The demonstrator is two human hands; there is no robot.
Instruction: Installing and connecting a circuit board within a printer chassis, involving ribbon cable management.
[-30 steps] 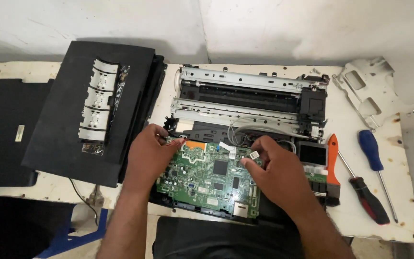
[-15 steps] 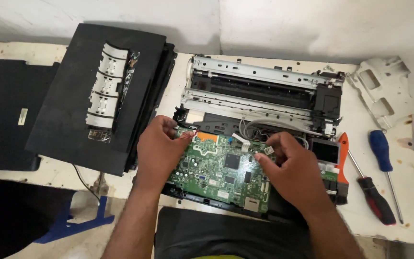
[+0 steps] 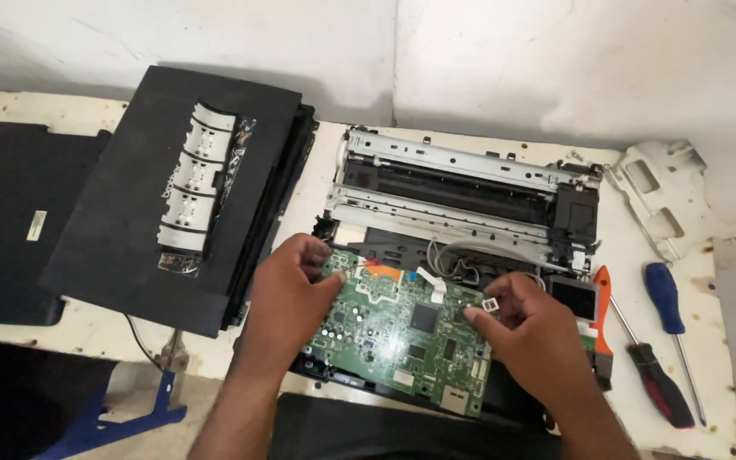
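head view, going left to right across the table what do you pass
flat black panel → black scanner lid → left hand → green circuit board → right hand → orange-handled tool → red and black screwdriver → blue screwdriver

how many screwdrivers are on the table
3, all at the right end of the table: an orange-handled screwdriver beside the small screen, a red-and-black-handled screwdriver right of it, and a blue-handled screwdriver farthest right. Others may be hidden under the panels.

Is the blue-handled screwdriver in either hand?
No, the blue-handled screwdriver lies on the table, right of the right hand.
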